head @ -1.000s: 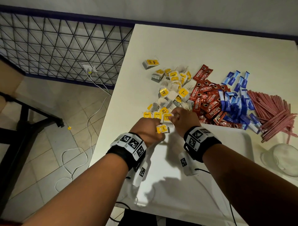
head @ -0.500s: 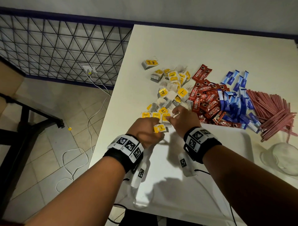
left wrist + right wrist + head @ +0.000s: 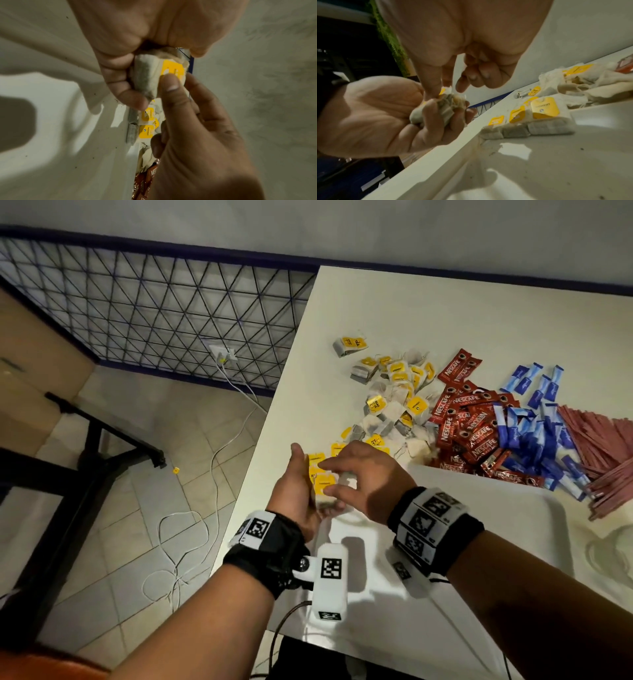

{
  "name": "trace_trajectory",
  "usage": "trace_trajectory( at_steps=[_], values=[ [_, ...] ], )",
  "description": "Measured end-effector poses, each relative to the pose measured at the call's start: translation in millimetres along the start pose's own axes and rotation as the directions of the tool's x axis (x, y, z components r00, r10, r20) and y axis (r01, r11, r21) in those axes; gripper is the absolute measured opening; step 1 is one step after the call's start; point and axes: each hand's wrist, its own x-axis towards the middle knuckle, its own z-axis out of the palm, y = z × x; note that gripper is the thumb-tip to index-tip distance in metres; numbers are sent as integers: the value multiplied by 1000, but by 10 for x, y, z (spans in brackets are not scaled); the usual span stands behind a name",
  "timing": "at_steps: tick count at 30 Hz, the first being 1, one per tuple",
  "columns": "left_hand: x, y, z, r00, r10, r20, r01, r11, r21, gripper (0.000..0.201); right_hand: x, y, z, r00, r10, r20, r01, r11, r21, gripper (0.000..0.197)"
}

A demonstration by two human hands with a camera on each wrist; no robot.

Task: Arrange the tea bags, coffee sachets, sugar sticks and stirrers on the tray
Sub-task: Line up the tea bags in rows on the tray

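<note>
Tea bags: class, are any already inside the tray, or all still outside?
Some inside: three tea bags line the tray wall; many remain piled on the table.

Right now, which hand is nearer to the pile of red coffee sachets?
Right. The right hand is just beside the near-left edge of the coffee sachets, with only a small gap. The left hand is farther left, on the other side of the right hand.
</note>
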Motion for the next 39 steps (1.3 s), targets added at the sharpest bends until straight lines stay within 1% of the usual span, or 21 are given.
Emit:
trace_trajectory(
  at_steps=[3,5,7,8,10,11,13,14,15,16,17,19,21,23,26,29,31,33,35,37,39],
  values=[
    [14,-4,-16,1000,-5,-31,4,1000,-13,68,-13,-10,13,996,-33,-83,36,999,29,26],
    [-7,-6,1,999,8,-31,-9,1000,-28,62,-23,-26,16,990,-66,-126,75,995,71,18],
    [-28,-14,26,998,34,-52,-34,999,-7,50,-32,-57,3,989,-75,-124,91,987,130,12],
    [-37,-13,39,996,60,-73,-58,998,26,45,-37,-80,-22,994,-48,-101,66,982,179,11],
    [-22,-8,21,983,139,-123,-120,981,150,43,-43,-102,-90,999,46,-22,-38,957,286,11],
    [-1,10,-22,967,204,-155,-167,961,222,41,-42,-97,-119,996,87,7,-84,944,320,12],
    [8,69,-151,911,368,-183,-288,890,354,31,-30,-70,-158,990,137,45,-144,928,343,12],
    [7,107,-216,889,435,-142,-340,835,432,25,-22,-55,-178,987,150,61,-162,926,342,11],
    [-20,150,-253,882,469,-55,-381,776,502,18,-9,-42,-191,985,156,78,-173,927,332,11],
    [-68,190,-266,887,459,53,-407,722,560,11,0,-32,-201,984,152,96,-175,932,316,12],
    [-113,217,-265,895,420,150,-418,675,609,10,13,-26,-214,983,143,112,-171,939,298,13],
    [-151,236,-259,913,330,240,-399,598,696,17,36,-16,-223,982,129,137,-162,950,268,15],
    [-135,213,-279,924,281,259,-374,523,765,15,53,-13,-234,980,145,137,-178,946,270,15],
    [-88,175,-319,934,269,236,-344,498,796,19,64,-3,-234,976,173,133,-203,942,267,12],
    [20,127,-360,940,303,157,-288,455,843,15,85,40,-218,973,197,121,-216,962,169,8],
    [147,97,-335,938,333,99,-221,352,910,8,172,107,-188,967,215,135,-224,973,59,9],
    [197,108,-293,941,329,79,-182,296,938,16,246,161,-165,954,259,149,-263,965,14,8],
    [219,140,-269,942,326,76,-163,246,955,16,309,215,-128,942,300,147,-301,954,-20,8],
    [224,170,-294,934,353,49,-142,243,959,13,357,247,-92,939,317,134,-312,948,-62,10],
    [224,183,-364,927,374,26,-136,273,952,15,406,263,-59,938,326,120,-319,945,-76,12],
    [223,174,-441,928,372,26,-139,281,950,17,446,276,-34,930,352,107,-345,936,-76,13]
  ],
)
